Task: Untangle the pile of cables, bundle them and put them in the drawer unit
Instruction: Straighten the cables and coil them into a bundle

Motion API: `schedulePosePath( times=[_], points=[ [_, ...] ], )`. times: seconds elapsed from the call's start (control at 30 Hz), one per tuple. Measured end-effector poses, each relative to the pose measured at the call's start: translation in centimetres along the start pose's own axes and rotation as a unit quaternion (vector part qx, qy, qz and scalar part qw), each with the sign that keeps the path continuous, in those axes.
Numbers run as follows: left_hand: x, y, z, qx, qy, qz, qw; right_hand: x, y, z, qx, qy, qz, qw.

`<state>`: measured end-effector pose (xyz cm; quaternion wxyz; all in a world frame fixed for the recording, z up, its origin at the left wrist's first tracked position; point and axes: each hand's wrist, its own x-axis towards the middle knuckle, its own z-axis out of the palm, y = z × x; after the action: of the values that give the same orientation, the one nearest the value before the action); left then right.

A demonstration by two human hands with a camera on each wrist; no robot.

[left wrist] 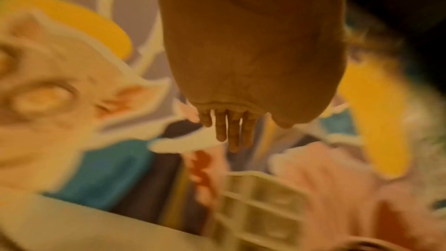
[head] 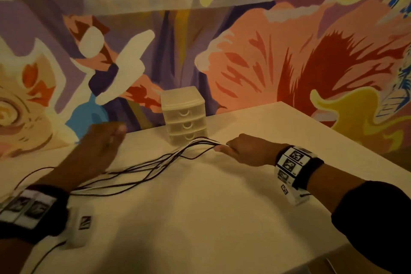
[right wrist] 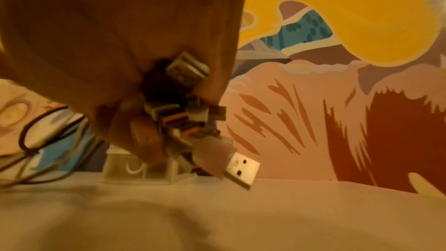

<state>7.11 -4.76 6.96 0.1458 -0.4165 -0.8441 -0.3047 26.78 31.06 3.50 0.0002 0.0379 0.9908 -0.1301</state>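
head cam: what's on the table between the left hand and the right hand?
Head view: only the cables span the table from the right hand, which grips their plug ends, toward the left hand.

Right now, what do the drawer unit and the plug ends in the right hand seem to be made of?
Drawer unit: probably frosted plastic, because it looks cloudy and half see-through. Plugs held in the right hand: shiny metal tips, apparently, on plastic-looking bodies.

Thin dark and white cables (head: 142, 169) lie stretched across the table before a translucent, closed three-drawer unit (head: 184, 115).
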Motion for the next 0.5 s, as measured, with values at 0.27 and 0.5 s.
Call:
schedulePosePath(
  times=[0.27, 0.5],
  points=[
    [1.7, 15.9, 10.4, -0.17, -0.233, -0.071, 0.955, -1.4, -4.4, -2.7, -0.085, -0.094, -0.07, 0.989],
    [1.0, 12.5, 12.5, -0.154, -0.19, -0.168, 0.955, -3.3, -2.0, -4.7, 0.016, -0.075, -0.021, 0.997]
  ],
)
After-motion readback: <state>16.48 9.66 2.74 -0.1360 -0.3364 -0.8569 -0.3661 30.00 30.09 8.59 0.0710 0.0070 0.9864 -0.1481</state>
